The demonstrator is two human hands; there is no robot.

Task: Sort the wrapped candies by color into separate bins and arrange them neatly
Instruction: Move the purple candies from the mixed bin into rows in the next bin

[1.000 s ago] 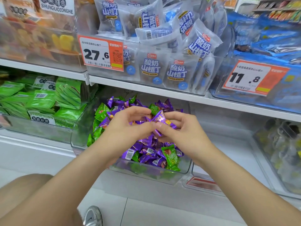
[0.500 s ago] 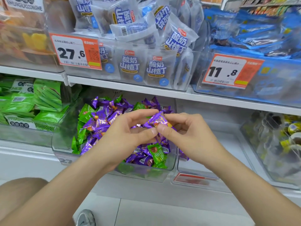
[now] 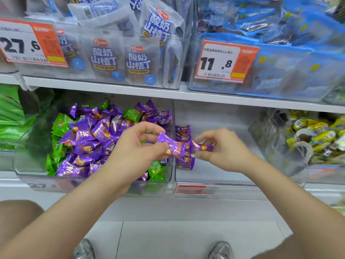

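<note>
Purple candies (image 3: 172, 145) form a short row held between both hands, above the wall that separates 2 clear bins on the lower shelf. The exact count in the row cannot be told.

- Left hand (image 3: 136, 148): fingers curled, thumb and forefinger pinch the left end of the row.
- Right hand (image 3: 226, 152): fingers curled, thumb and fingertips pinch the right end, where a wrapper tail sticks out.

Change from 0.5 s ago: both hands were then over the mixed bin (image 3: 93, 186), pinching 1 purple candy together. They have shifted right, and the right hand is now over the right bin (image 3: 214, 176).

The mixed bin holds a heap of purple pieces with green candies (image 3: 132, 114) along its left side, back and front right corner. The right bin holds a small purple stack (image 3: 183, 132) against its left wall, directly behind and below the held row.

Above, the white shelf edge (image 3: 186, 95) carries bins with price tags 27.6 (image 3: 31, 42) and 11.8 (image 3: 224, 61).
</note>
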